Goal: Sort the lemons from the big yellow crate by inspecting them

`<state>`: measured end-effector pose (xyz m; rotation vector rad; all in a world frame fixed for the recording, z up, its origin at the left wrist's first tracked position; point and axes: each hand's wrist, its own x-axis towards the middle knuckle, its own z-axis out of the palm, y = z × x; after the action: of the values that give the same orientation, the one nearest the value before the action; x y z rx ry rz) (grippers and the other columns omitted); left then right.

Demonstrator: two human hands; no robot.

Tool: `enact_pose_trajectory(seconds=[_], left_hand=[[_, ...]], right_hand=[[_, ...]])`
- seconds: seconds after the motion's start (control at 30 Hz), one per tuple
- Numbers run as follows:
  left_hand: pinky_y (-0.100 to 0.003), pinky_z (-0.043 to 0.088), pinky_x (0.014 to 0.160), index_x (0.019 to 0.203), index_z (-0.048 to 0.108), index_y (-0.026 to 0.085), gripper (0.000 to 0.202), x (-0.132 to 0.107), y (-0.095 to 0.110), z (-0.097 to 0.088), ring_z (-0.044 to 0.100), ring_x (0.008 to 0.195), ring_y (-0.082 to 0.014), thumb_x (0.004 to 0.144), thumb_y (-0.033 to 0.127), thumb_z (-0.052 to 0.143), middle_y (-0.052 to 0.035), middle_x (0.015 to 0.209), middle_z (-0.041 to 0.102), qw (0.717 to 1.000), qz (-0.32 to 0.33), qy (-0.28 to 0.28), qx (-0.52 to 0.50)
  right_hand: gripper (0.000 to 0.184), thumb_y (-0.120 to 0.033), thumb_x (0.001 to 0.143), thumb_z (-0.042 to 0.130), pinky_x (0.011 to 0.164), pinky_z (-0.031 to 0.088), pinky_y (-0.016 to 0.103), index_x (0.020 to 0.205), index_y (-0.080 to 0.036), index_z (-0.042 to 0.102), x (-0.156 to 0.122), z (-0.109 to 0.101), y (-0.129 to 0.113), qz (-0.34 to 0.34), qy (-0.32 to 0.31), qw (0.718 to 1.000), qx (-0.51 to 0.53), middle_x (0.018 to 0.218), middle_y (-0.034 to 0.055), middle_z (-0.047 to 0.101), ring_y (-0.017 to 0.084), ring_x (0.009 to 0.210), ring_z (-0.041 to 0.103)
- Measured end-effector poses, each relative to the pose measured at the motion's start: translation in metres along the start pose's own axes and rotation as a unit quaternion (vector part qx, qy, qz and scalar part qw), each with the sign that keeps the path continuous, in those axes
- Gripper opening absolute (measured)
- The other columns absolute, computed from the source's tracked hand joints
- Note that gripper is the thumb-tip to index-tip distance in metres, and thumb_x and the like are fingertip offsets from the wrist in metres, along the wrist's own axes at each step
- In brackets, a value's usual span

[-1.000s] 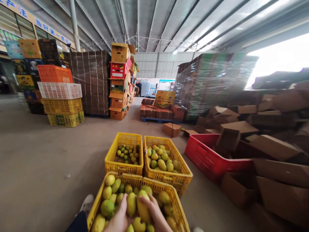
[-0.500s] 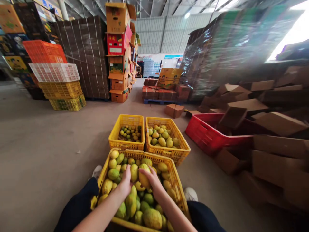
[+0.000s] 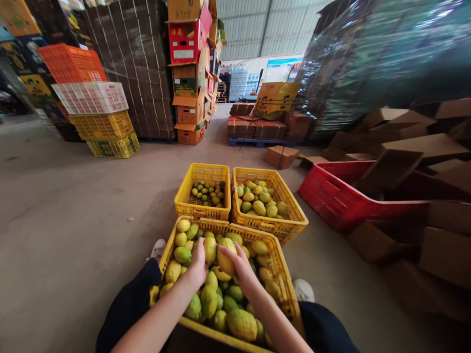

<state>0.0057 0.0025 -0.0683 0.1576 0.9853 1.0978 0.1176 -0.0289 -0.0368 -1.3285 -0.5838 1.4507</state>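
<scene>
A yellow plastic crate (image 3: 280, 264) full of yellow-green fruits stands between my knees. My left hand (image 3: 197, 267) is wrapped round one yellow-green fruit (image 3: 210, 249) over the crate's middle. Beside it my right hand (image 3: 241, 267) grips a bigger yellow fruit (image 3: 225, 258). The two fruits almost touch. Just beyond stand two more yellow crates: the left one (image 3: 203, 212) holds a thin layer of small green fruits, the right one (image 3: 270, 226) holds larger fruits.
A red crate (image 3: 333, 201) and a heap of flat cardboard boxes (image 3: 419, 162) lie to the right. Stacked orange, white and yellow crates (image 3: 91, 105) stand at the left, with wrapped pallets and carton stacks (image 3: 189, 73) behind. A small carton (image 3: 280, 156) sits on the concrete floor.
The camera has tilted down, so my forearms and knees show more. Both hands still hold the same two fruits over the near crate.
</scene>
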Motion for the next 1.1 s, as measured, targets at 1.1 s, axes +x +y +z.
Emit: enact_pose_trajectory(seconds=[1.1], left_hand=[[-0.04, 0.049, 0.095, 0.063, 0.064, 0.018, 0.027, -0.046, 0.05, 0.027, 0.064, 0.108, -0.0311, 0.082, 0.024, 0.045, -0.0122, 0.085, 0.073, 0.959, 0.19, -0.207, 0.044]], right_hand=[[0.045, -0.03, 0.063, 0.082, 0.094, 0.048, 0.038, 0.104, -0.021, 0.065, -0.024, -0.005, -0.026, -0.313, -0.191, 0.913, -0.179, 0.105, 0.004, 0.068, 0.026, 0.101, 0.062]])
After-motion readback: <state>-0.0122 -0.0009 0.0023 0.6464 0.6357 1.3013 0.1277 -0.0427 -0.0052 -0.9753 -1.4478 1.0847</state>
